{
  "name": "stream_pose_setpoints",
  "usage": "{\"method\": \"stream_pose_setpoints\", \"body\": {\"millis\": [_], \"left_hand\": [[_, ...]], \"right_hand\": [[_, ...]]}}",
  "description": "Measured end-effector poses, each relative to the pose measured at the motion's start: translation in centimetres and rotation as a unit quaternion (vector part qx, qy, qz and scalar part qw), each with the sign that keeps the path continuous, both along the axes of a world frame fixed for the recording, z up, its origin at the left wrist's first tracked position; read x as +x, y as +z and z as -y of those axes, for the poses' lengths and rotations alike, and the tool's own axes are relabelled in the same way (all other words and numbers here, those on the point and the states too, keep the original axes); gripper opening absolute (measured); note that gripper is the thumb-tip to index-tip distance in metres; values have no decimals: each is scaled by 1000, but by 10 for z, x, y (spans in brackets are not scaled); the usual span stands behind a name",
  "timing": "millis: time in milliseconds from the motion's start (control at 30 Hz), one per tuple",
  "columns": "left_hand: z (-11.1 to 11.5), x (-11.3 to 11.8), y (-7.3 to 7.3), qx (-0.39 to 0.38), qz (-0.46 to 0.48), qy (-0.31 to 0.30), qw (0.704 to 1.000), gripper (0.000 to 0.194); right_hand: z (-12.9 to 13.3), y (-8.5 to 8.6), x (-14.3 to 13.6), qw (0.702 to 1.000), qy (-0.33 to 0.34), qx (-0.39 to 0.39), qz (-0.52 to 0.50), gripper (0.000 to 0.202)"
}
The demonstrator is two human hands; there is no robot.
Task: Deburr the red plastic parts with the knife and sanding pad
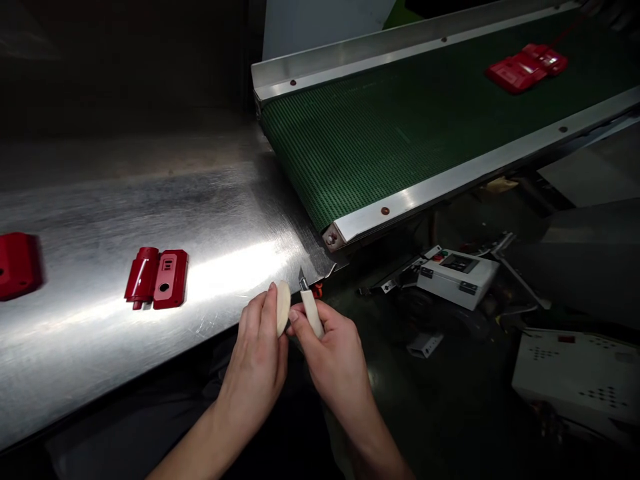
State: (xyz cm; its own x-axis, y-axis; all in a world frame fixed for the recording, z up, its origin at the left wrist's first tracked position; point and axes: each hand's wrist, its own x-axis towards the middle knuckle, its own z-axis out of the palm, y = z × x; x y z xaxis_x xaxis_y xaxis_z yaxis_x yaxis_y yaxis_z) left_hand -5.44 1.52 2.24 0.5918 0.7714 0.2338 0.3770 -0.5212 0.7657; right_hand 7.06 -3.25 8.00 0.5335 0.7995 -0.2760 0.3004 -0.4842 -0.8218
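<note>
My left hand (pixel 259 350) is closed on a pale, round, flat disc (pixel 283 308), which stands on edge near the front rim of the metal table. Just right of it, my right hand (pixel 333 347) grips a knife with a pale handle (pixel 312 312), its short blade pointing up and away. The thumb of my right hand is close to the disc; whether they touch is unclear. Red plastic parts (pixel 157 279) lie on the table to the left of my hands, and another red part (pixel 19 265) shows at the left edge.
The shiny metal table (pixel 100 353) spans the left side. A green conveyor belt (pixel 370 127) with metal rails runs to the upper right, carrying a red part (pixel 525 68). Below it at right are a control box (pixel 457 277) and a pale perforated cabinet (pixel 575 380).
</note>
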Motion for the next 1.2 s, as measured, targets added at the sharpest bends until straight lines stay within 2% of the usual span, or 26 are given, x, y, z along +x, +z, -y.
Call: {"method": "stream_pose_setpoints", "body": {"millis": [200,367,433,500,567,633,733,833,933,1000,1100,1200], "left_hand": [[1,1,1,-2,-10,-1,1000,79],[5,3,-1,25,-27,21,999,84],[9,3,-2,-13,14,13,1000,79],[14,3,0,-99,76,2,992,68],[17,3,5,-239,136,5,961,57],[16,4,12,-387,190,22,902,54],[8,1,20,-518,234,49,821,55],[0,-5,21,-573,264,68,773,48],[-2,-9,21,-601,299,78,738,45],[-2,-10,22,-608,310,80,726,45],[-5,-10,28,-611,316,79,722,44],[-9,-11,35,-610,312,65,725,41]], "right_hand": [[2,0,0,1000,7,5,7,33],[-1,2,-2,999,-3,-18,49,26],[0,2,-3,999,-8,-15,46,25],[2,1,-5,999,-17,-8,30,24],[5,0,-7,1000,-24,1,14,23],[9,-2,-10,1000,-26,18,0,21],[17,-3,-9,998,-21,48,-34,20],[29,-10,3,996,-66,45,-36,28],[50,-25,33,988,-150,-10,44,44],[69,-38,59,976,-186,-49,100,49],[100,-62,95,956,-220,-111,157,45],[130,-85,119,940,-223,-192,176,45]]}}
